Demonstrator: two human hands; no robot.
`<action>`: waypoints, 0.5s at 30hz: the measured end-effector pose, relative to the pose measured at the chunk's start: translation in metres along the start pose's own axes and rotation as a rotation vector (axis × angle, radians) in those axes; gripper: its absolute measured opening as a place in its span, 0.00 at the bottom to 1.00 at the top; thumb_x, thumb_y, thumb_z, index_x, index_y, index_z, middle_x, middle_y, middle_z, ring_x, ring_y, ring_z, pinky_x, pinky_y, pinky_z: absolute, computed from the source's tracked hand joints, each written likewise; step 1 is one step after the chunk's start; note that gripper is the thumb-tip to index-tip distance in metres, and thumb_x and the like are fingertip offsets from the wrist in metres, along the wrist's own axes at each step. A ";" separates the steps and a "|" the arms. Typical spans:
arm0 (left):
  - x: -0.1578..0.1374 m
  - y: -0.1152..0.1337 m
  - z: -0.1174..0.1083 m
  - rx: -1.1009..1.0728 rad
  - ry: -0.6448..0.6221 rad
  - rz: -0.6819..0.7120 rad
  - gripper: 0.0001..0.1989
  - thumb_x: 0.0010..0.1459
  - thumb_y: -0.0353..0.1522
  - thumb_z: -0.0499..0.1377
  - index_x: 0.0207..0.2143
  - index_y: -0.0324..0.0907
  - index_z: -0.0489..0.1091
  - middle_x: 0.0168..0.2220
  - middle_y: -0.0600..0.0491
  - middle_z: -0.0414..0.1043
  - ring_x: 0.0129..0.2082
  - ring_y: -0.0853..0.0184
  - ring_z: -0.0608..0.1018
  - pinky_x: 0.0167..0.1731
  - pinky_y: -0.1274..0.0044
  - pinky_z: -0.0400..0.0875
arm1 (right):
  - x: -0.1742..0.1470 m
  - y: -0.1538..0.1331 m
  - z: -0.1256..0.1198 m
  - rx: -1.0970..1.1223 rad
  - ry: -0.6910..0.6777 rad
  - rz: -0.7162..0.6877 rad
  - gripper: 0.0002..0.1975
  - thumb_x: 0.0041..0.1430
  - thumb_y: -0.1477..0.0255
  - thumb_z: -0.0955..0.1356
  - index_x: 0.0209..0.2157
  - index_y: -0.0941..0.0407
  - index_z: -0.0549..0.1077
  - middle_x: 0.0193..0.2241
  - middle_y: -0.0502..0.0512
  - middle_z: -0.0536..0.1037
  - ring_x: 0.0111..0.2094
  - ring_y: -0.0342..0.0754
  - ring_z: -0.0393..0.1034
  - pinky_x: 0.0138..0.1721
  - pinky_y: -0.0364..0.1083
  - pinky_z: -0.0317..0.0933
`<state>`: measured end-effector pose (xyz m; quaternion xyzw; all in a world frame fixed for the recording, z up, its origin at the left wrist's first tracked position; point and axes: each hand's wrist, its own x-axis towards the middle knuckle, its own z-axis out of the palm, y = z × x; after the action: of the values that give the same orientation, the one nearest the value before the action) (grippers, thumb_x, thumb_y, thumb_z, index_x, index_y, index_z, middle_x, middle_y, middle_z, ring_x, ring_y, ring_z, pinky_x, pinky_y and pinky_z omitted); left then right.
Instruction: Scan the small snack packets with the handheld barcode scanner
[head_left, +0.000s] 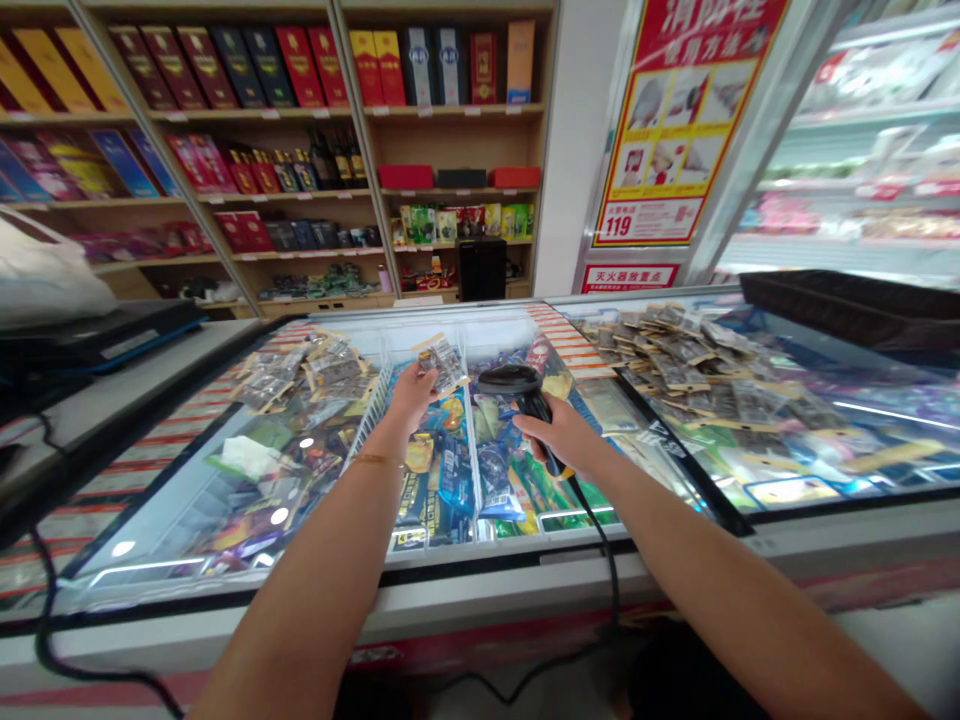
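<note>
Between the fingers of my left hand [414,393] is a small snack packet [442,362], clear with dark contents and a tan edge. My right hand [559,432] is wrapped round the handle of a black barcode scanner [511,381], its head turned toward the packet. A black cord runs down from the scanner over the freezer's front edge. Both hands are above the open middle of a chest freezer [517,565] full of bagged frozen goods. One pile of similar packets [660,350] lies on the right glass lid, and a smaller pile [307,372] lies on the left.
A dark brown tray [847,315] rests at the far right of the freezer. On the left counter stands a black device [90,335] with a white plastic bag [45,265] on it. Shelves of boxes and bottles [330,155] line the back wall, beside a red and yellow poster [660,130].
</note>
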<state>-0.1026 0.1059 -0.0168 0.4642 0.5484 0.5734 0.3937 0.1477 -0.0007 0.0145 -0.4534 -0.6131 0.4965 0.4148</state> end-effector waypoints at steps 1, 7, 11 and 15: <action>0.000 0.000 0.000 -0.001 -0.004 -0.006 0.10 0.49 0.34 0.63 0.35 0.41 0.70 0.30 0.55 0.72 0.27 0.71 0.75 0.37 0.73 0.75 | 0.001 0.000 0.000 0.002 0.007 -0.001 0.13 0.52 0.65 0.71 0.35 0.55 0.66 0.19 0.42 0.69 0.14 0.40 0.63 0.16 0.41 0.57; -0.004 0.007 0.001 -0.030 0.030 -0.031 0.08 0.48 0.30 0.63 0.33 0.40 0.72 0.29 0.54 0.73 0.29 0.69 0.76 0.39 0.73 0.76 | 0.007 -0.006 -0.012 0.156 0.107 0.018 0.13 0.51 0.65 0.70 0.35 0.55 0.65 0.19 0.42 0.69 0.13 0.39 0.62 0.14 0.40 0.55; -0.008 0.020 0.012 -0.014 0.111 -0.090 0.07 0.51 0.29 0.64 0.34 0.40 0.71 0.28 0.55 0.71 0.25 0.71 0.75 0.35 0.72 0.77 | 0.003 -0.014 -0.045 0.207 0.183 -0.013 0.13 0.51 0.65 0.71 0.34 0.55 0.65 0.19 0.42 0.69 0.12 0.39 0.61 0.14 0.40 0.54; -0.008 0.042 0.053 -0.020 0.052 -0.119 0.14 0.51 0.28 0.67 0.41 0.39 0.69 0.28 0.56 0.72 0.23 0.73 0.76 0.31 0.74 0.78 | -0.013 -0.014 -0.102 0.145 0.282 -0.031 0.14 0.50 0.64 0.71 0.33 0.54 0.64 0.19 0.42 0.69 0.12 0.39 0.62 0.14 0.40 0.54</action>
<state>-0.0469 0.1083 0.0220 0.4119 0.5794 0.5662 0.4172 0.2462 0.0087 0.0445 -0.4780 -0.5184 0.4642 0.5360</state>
